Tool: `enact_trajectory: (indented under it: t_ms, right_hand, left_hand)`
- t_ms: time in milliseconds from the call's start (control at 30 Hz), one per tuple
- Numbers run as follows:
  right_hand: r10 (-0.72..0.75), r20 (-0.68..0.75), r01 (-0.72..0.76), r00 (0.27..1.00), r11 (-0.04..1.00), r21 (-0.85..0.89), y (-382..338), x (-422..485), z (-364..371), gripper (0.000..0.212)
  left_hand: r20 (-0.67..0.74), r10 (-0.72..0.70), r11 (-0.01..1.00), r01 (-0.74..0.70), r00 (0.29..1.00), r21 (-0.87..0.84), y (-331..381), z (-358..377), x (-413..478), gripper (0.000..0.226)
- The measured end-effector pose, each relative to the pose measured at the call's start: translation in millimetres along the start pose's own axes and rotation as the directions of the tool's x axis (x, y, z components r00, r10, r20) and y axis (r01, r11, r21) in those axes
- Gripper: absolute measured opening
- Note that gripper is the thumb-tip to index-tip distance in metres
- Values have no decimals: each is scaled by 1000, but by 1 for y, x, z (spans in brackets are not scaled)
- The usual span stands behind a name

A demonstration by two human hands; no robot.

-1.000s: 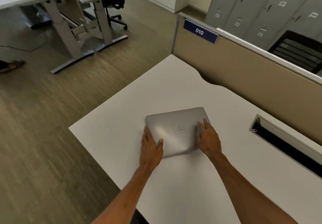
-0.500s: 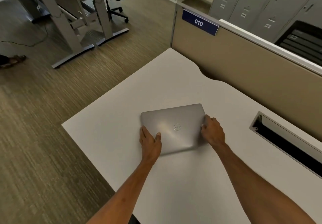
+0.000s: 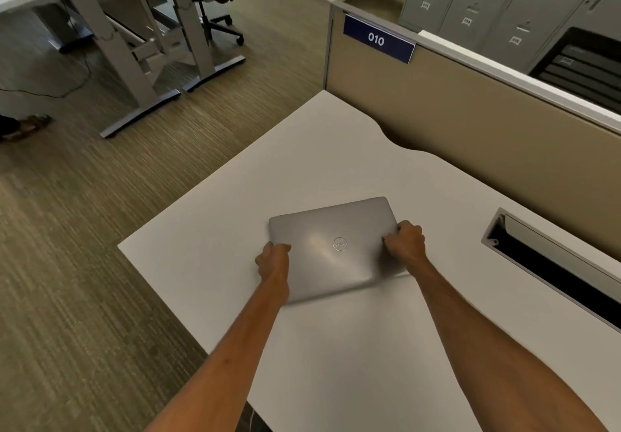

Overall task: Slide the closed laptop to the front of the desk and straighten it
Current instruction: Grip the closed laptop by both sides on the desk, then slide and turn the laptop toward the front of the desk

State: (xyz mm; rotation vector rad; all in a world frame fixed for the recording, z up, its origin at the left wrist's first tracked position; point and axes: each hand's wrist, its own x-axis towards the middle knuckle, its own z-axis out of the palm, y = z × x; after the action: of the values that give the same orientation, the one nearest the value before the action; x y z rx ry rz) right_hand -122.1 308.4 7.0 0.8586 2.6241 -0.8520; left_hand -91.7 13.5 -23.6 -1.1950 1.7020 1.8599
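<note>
Laptop (image 3: 336, 247) gripped, cable slot (image 3: 551, 273) right

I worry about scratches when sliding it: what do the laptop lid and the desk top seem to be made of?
Laptop: likely brushed metal, silver-grey with a soft sheen and a glare patch. Desk: probably matte white laminate, smooth and even, without reflections.
</note>
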Motion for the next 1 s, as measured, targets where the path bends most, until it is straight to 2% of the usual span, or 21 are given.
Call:
enact_trajectory:
  t_ms: [100, 300, 567, 833, 1000]
  right_hand:
    - [34, 20, -35, 999, 999, 32, -2, 0, 1, 49]
    - [68, 14, -69, 998, 995, 78, -1, 1, 0, 45]
    - [71, -27, -67, 997, 991, 115, 13, -8, 2, 40]
    - [92, -77, -81, 993, 987, 138, 41, -29, -5, 39]
    - [112, -135, -88, 985, 981, 174, 70, -47, -21, 35]
  left_hand:
    - [20, -18, 999, 19, 1000, -38, 17, -2, -24, 75]
    - [12, -46, 996, 47, 999, -74, 25, 1, -34, 90]
    - [-31, -84, 994, 81, 996, -74, 21, 5, -53, 88]
    - [-7, -109, 992, 109, 994, -58, 6, 5, -76, 62]
    - [40, -92, 996, 93, 995, -11, -6, 14, -93, 35]
